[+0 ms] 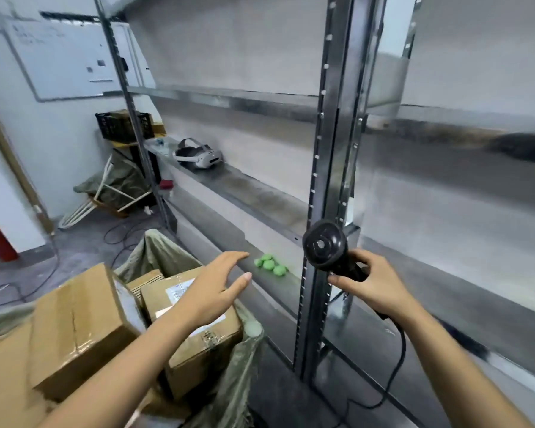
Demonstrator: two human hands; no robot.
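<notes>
My right hand grips the handle of a black corded handheld scanner, whose round head sits in front of the metal shelf upright. Its black cable hangs down from below the hand. My left hand hovers with straight fingers above several taped cardboard boxes that lie in an olive-green sack, and it holds nothing. The nearest box under that hand carries a white label.
A metal shelving rack runs along the wall. On it lie a white VR headset and several small green round pieces. At the far left stand a black crate, a tipped white frame with green fabric, cables on the floor and a whiteboard.
</notes>
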